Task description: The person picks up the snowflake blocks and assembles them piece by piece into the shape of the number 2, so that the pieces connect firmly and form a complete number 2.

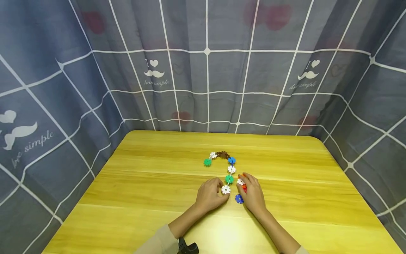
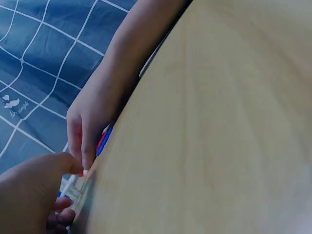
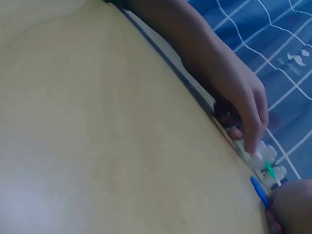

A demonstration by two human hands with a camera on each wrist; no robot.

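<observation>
A curved chain of snowflake-shaped plastic discs lies on the table, with a green disc (image 1: 207,162) at its far end, then white, brown, blue (image 1: 232,160), white and green (image 1: 229,179). At its near end my left hand (image 1: 210,194) pinches a white disc (image 1: 226,189) between thumb and forefinger. Just to the right, my right hand (image 1: 252,195) holds another white disc (image 1: 240,182) between its fingertips. A red disc (image 1: 244,188) shows partly under that hand, and a dark blue disc (image 1: 239,199) lies by its thumb side. An orange edge peeks out at the fingertips.
The yellow wooden table (image 1: 142,169) extends around the discs on all sides. A grey-blue checked curtain (image 1: 190,70) hangs behind it and along both sides. A black strap-like device (image 1: 188,247) sits at the left wrist.
</observation>
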